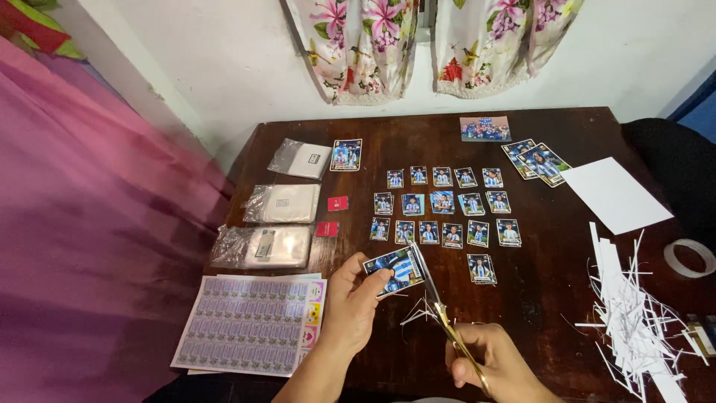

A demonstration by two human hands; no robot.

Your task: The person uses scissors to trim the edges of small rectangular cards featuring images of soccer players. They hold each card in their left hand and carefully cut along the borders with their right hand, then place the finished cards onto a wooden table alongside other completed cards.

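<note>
The left hand (356, 298) pinches a card (395, 270) by its lower left corner, thumb on the printed face and fingers behind, holding it just above the dark wooden surface (552, 298). The right hand (496, 362) is closed through the handles of gold scissors (440, 310), whose blades stand slightly parted at the card's right edge. Thin white slivers (418, 312) lie on the wood right under the blades.

The card looks light, thin and glossy, stiff enough to stay flat from one corner yet easy to crease or smudge. It is best held by a corner or margin well away from the cutting line, with the grip firm so that the slick face does not slide.

Beyond the hands, rows of small trimmed cards (444, 209) lie in a neat grid, with one more (482, 269) just below the grid. Larger cards (538, 160) and a wide photo (485, 128) lie near the far edge. To the right are a blank white sheet (615, 195), a heap of white paper strips (634, 321) and a roll of clear tape (690, 257). To the left lie three clear packets (283, 203), two small red pieces (333, 215) and an uncut printed sheet (246, 325) overhanging the near edge. Flowered curtains (432, 41) hang on the wall behind.
</note>
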